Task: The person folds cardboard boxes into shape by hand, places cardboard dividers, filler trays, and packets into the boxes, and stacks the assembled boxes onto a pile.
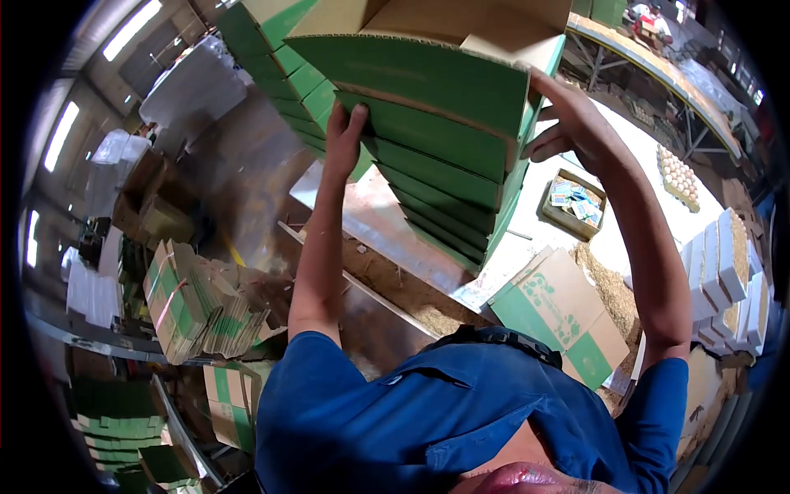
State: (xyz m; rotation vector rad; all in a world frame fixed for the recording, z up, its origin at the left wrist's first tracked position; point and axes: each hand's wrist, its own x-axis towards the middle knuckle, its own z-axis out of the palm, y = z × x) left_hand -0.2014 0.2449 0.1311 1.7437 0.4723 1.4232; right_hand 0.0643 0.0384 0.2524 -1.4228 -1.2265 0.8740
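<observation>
A tall stack of green cardboard boxes stands in front of me, the top one open with brown inner walls. My left hand rests against the left side of the stack, below the top box, its thumb and fingers apart. At the upper right corner of the top box, my right hand has its index finger on the edge and the other fingers loosely bent beside the wall. Behind the left side of this stack is a second stack of green boxes.
A white table bears a small box of packets, a flat brown and green carton and a tray of round items. White blocks are piled at right. Bundled flattened cartons lie at left. A person is far back.
</observation>
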